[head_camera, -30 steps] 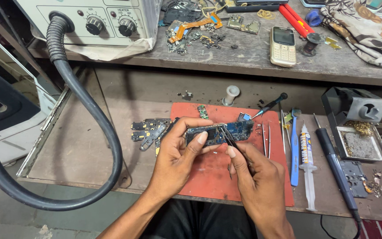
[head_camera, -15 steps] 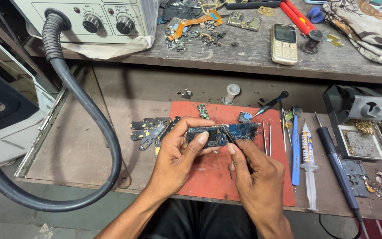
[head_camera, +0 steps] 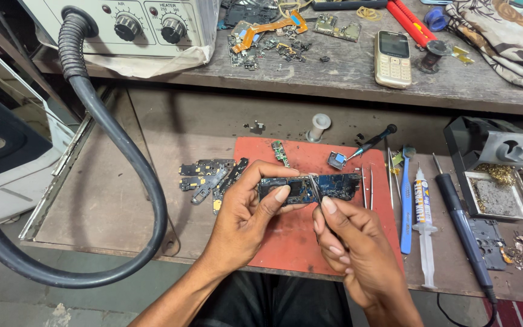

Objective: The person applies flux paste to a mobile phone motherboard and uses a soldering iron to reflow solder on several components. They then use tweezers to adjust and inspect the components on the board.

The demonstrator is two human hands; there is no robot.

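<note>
Head view, board: the small blue circuit board [head_camera: 310, 186] is held up in the air, just above the red mat [head_camera: 286, 236] on the desk [head_camera: 122, 200].
Head view, left hand: the left hand [head_camera: 246, 215] is closed around the left end of the board, with its thumb on the near face and its fingers behind.
Head view, right hand: the right hand [head_camera: 349, 242] is pinched shut on thin metal tweezers [head_camera: 315, 186]. The tips touch the middle of the board.
How the board feels: it looks thin, flat and stiff, and very light. It is probably easy to break, with tiny parts all over it.
Where to hold it: by the bare edges and ends, I think, not on the little parts.
Nearby, right: more tweezers [head_camera: 365, 188], a blue stick tool [head_camera: 406, 206], a syringe [head_camera: 424, 218] and a dark soldering pen [head_camera: 461, 227] lie just beside the mat.
Nearby, left: some black phone pieces [head_camera: 210, 178] lie at the mat's edge, and a thick black hose [head_camera: 110, 139] loops past.
Shelf above: an old button phone [head_camera: 393, 59] lies up there.
</note>
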